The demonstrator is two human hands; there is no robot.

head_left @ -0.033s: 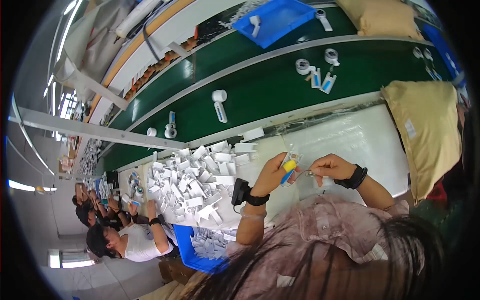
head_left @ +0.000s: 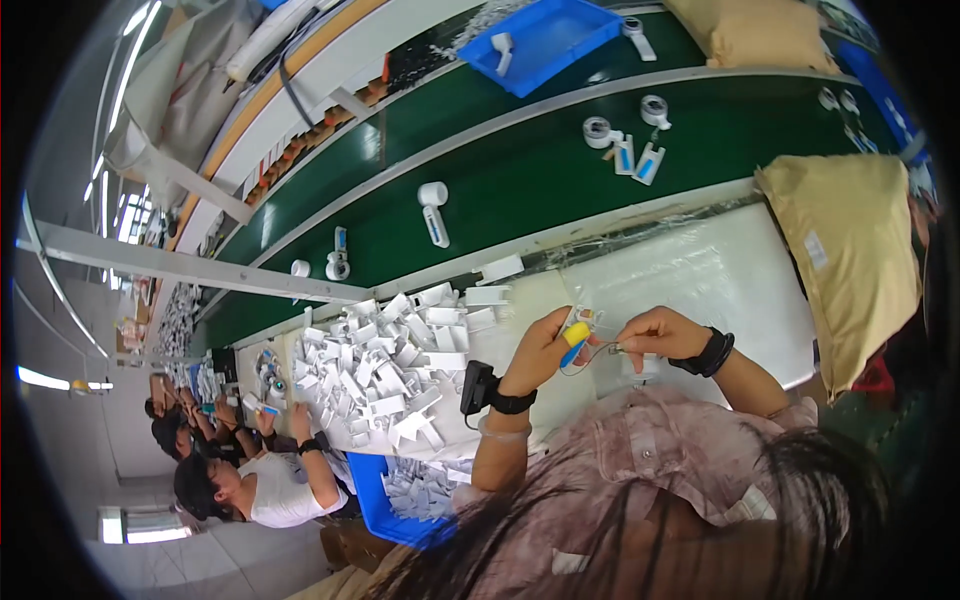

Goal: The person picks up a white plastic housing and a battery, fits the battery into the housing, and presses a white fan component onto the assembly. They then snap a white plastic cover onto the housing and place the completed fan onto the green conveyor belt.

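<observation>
My left hand is closed around a small yellow-and-blue piece, its fingers partly hiding it. A thin wire runs from beside this piece across to my right hand. Thumb and fingers of that hand are pinched together on the wire's end; a tiny part there is too small to make out. Under the right hand, a small white part lies on the plastic-covered worktable. A large heap of white plastic housings spreads to the left of my left hand.
Beyond the table runs a green conveyor belt carrying white round-headed devices. A blue tray stands farther back. At right hangs a yellowish bag. A blue bin of white parts sits lower left, near a co-worker.
The far belt, its devices and the bag sit slightly farther left and higher in the picture. Both my hands keep nearly the same place and grip.
</observation>
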